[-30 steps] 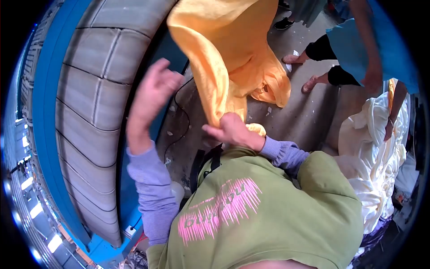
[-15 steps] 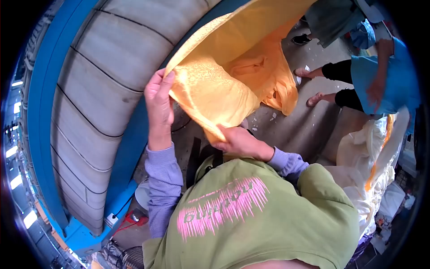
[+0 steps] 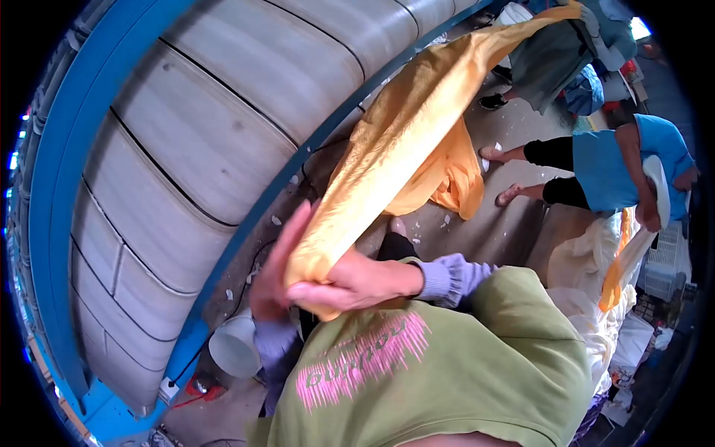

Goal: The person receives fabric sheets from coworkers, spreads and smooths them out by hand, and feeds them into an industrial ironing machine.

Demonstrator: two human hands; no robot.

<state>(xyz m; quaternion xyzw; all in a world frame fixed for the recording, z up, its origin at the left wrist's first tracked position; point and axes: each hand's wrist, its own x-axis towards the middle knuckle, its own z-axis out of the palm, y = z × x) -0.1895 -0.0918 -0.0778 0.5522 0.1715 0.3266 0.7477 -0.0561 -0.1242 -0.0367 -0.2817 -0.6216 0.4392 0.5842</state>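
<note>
A long yellow-orange cloth (image 3: 402, 141) stretches from my hands up to the far right, drawn into a narrow band. My right hand (image 3: 365, 279) is closed round its gathered near end, close to my chest. Beside that bunch, my left hand (image 3: 275, 264) is blurred, its fingers stretched upward along the cloth's left edge. Its thumb is hidden. Another person's gloved hand (image 3: 588, 21) holds the far end. Part of the cloth hangs in loose folds (image 3: 454, 182) below the band.
A large padded grey roller (image 3: 201, 134) in a blue frame (image 3: 63, 186) curves along my left. A white bucket (image 3: 237, 344) stands near its foot. At right stands a co-worker in a blue top (image 3: 611, 167), near a heap of white cloth (image 3: 588, 276). Scraps litter the floor (image 3: 514, 134).
The cloth has gone from spread wide to a taut, narrow band. My hands have come together at its near end, my right hand moving left and down. The far end now shows in a person's hand.
</note>
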